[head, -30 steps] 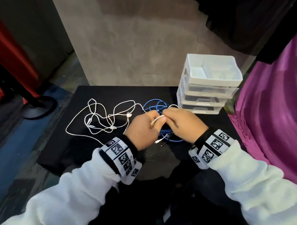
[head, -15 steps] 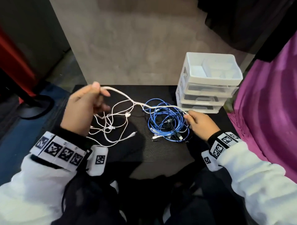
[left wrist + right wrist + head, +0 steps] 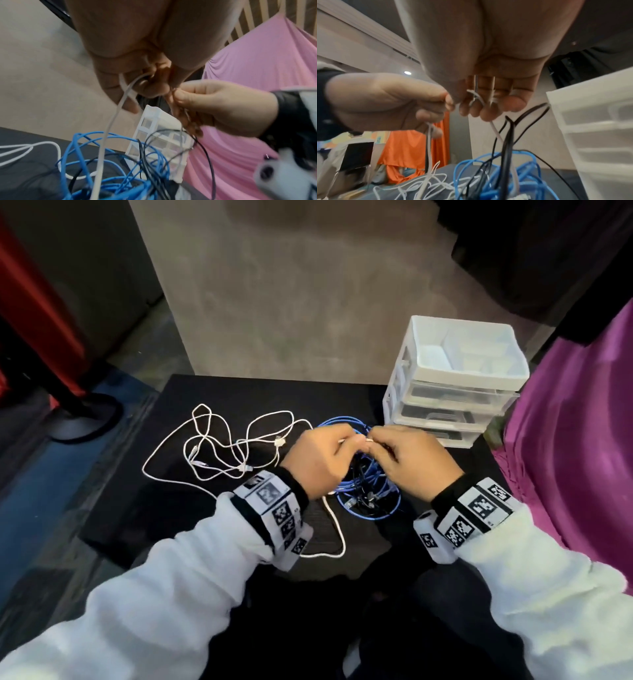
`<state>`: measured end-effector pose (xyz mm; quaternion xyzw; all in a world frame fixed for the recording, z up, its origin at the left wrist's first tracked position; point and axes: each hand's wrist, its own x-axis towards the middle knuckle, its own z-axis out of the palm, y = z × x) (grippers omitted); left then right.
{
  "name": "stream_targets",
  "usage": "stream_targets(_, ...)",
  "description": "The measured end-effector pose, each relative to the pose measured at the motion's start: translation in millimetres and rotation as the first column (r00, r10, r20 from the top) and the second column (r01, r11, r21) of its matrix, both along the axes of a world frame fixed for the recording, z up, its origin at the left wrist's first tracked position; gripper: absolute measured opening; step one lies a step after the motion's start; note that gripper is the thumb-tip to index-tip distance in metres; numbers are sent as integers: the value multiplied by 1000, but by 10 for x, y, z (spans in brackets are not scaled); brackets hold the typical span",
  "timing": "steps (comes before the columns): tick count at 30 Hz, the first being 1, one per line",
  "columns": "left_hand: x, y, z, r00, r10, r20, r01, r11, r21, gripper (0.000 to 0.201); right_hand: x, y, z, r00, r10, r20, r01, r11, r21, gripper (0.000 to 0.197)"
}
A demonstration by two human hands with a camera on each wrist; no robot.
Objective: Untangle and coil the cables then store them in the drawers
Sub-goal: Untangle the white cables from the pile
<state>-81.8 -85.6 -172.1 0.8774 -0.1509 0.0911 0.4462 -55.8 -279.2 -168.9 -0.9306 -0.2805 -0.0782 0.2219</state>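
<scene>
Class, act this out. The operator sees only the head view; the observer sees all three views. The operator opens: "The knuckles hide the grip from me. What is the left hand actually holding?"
Observer: In the left wrist view, the left hand curls its fingers round a flat white cable, which drops into the blue coil.
Operator: And the right hand?
Observer: The right wrist view shows the right hand with white cable lying across the inside of its curled fingers.
Operator: Is anything else caught up there?
Observer: A thin black cable rises from the blue coil to just under those fingers. I cannot tell whether it is gripped.
</scene>
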Motion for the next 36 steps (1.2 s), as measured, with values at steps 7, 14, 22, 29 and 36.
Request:
stream_targets(7, 106, 464, 551, 979, 196, 53, -176, 951, -255, 30, 166, -378, -680, 888, -262, -378, 238, 965, -108, 44)
stream_targets(14, 175, 1107, 1287, 950, 308, -52, -271, 732, -624, 31, 14, -378, -847, 894, -234, -381, 253, 967, -2, 37)
stream_targets(22, 81, 936, 1501, 983, 167, -82, -172, 644, -746, 28, -257, 803, -403, 827, 180, -532, 9, 943, 333, 30)
stream_targets(29, 16, 1388, 1471, 926, 366, -91, -314, 614, -724, 29, -408, 817, -791, 320, 342, -884, -78, 939, 335, 51)
stream_targets(36, -38, 1580, 816, 926, 374, -60, -370, 858, -355, 32, -242, 892, -150, 609, 484, -628, 12, 786, 618, 21)
